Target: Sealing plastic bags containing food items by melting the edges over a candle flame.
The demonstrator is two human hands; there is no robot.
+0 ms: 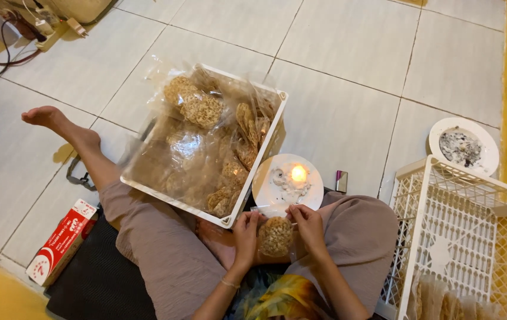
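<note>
My left hand [245, 231] and my right hand [308, 227] both grip a clear plastic bag of round brown crackers [275, 236], held over my lap. The bag's top edge lies close to a lit candle [298, 173] on a white plate [272, 188] just ahead of my hands. To the left stands a white crate [256, 163] lined with clear plastic and filled with several bagged crackers [201, 108].
An empty white lattice crate [461, 231] stands at the right, with more bags below it. A small lighter [341, 181] lies by the plate. A plate of ash [463, 147] sits at far right. A red-and-white carton [62, 241] and cables [4, 53] lie at left.
</note>
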